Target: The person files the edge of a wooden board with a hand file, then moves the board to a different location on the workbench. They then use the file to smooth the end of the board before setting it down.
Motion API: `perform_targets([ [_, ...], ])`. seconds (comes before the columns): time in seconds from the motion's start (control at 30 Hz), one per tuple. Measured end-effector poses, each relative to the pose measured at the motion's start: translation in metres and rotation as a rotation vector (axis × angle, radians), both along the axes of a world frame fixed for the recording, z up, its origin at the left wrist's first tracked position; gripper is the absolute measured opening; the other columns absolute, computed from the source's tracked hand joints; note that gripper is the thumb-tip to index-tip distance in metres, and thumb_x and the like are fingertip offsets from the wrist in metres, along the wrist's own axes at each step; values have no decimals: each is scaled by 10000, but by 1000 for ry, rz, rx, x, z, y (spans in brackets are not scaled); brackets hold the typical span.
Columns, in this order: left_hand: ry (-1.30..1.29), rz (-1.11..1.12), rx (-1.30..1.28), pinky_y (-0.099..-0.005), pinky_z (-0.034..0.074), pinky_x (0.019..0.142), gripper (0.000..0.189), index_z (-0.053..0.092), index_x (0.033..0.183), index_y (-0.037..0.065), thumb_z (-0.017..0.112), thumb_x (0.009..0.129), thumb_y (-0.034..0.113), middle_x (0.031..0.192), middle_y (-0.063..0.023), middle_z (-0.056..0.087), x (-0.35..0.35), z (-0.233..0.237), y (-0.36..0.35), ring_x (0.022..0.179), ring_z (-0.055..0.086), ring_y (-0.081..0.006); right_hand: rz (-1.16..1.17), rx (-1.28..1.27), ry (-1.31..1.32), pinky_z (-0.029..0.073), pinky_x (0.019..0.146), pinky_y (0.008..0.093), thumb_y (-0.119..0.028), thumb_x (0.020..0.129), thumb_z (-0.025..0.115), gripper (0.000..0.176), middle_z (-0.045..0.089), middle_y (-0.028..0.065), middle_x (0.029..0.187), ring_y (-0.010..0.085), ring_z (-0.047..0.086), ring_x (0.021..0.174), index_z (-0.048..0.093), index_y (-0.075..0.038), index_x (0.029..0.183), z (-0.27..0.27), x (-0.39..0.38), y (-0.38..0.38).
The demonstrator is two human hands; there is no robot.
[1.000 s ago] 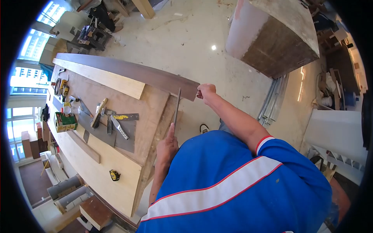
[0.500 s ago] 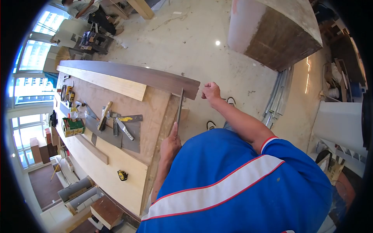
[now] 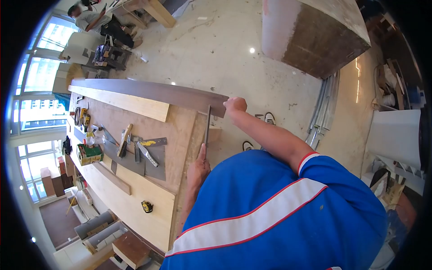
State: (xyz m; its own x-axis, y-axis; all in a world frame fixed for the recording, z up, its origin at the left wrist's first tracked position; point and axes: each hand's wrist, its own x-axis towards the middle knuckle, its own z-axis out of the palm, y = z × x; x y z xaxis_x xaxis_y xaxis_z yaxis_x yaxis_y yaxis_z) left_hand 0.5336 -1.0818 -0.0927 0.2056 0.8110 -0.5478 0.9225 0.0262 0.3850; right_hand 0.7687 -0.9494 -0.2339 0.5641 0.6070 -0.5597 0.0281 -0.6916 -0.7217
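Observation:
A long brown board (image 3: 157, 93) stretches along the workbench's far side, its near end overhanging the bench. My right hand (image 3: 236, 105) is closed at that end, fingers curled against the board's corner; the fingertips are partly hidden. In my left hand (image 3: 198, 170) is a long narrow metal tool (image 3: 207, 128), shaped like a file. The left index finger lies along it, and the tool's far tip overlaps the brown board near its end. A pale wood strip (image 3: 130, 104) lies beside the board.
On the workbench (image 3: 180, 148) lie a tape measure (image 3: 147, 206), a folding knife-like tool (image 3: 147, 154), a green box (image 3: 89, 154) and a yellow power tool (image 3: 84, 118). Metal profiles (image 3: 323, 108) rest on the floor at right. A person (image 3: 96, 22) stands at upper left.
My right hand has moved left, from just off the brown board's end to contact with it. The left hand keeps hold of the metal tool. The view has shifted slightly.

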Motion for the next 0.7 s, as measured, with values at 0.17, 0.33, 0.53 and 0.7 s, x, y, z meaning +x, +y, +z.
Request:
perform_targets([
  [0.17,-9,-14,28,-577,495,750,657,296,1586,291,474,958,206,878,-320,661,1,1,-2,787,653,-494,-273,71,428,575,591,333,6,789,745,122,711,78,843,178,713,742,662,-47,859,2,10,-3],
  [0.33,-16,-11,22,-573,497,738,659,301,1584,285,482,956,207,852,-313,659,1,-2,-3,771,656,-484,-71,165,253,572,563,321,36,774,698,164,652,56,779,169,674,681,576,-59,828,-27,7,-4],
  [0.53,-30,-10,42,-567,500,722,669,300,1583,292,501,953,196,836,-302,661,-1,-5,-4,754,659,-474,-5,319,296,556,530,329,41,766,684,167,626,66,758,167,641,632,554,-41,832,-52,8,-9],
  [0.7,-37,-22,75,-568,499,722,672,288,1585,307,504,960,191,846,-299,664,-8,-16,-5,759,659,-476,103,350,469,544,529,313,7,810,695,143,639,77,775,158,627,597,563,-12,862,-23,10,-50],
])
